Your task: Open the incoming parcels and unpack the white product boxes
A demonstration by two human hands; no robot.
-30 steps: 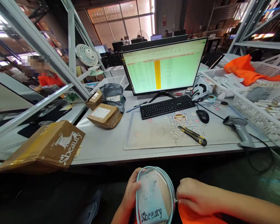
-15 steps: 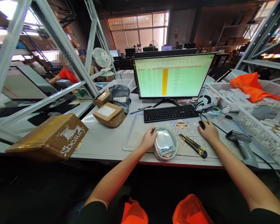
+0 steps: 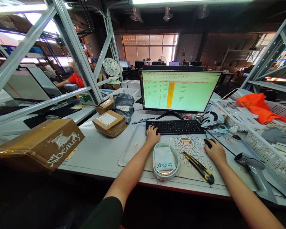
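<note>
My left hand (image 3: 153,136) lies on the left end of the black keyboard (image 3: 181,127), fingers spread over the keys. On the desk mat, my right hand (image 3: 215,153) rests over a black computer mouse (image 3: 207,143), partly hidden by the fingers. Between my forearms, near the desk's front edge, stands a clear rounded case with a mint rim (image 3: 177,163). Inside it, on top, is a white pouch (image 3: 165,158) lettered "Sbeauty". A yellow and black utility knife (image 3: 197,167) lies to the right of the case. The monitor (image 3: 181,90) behind the keyboard shows a spreadsheet with an orange column.
A grey barcode scanner (image 3: 254,170) lies right of my right arm, beside white perforated baskets (image 3: 268,152). Cardboard boxes (image 3: 109,122) and a large "Sbeauty" carton (image 3: 45,143) sit left. Pens (image 3: 143,121) lie near the keyboard. A person in red (image 3: 76,80) is beyond the metal frame.
My left hand has let go of the clear case and moved up onto the keyboard. My right hand stays on the mouse. The camera has tilted upward.
</note>
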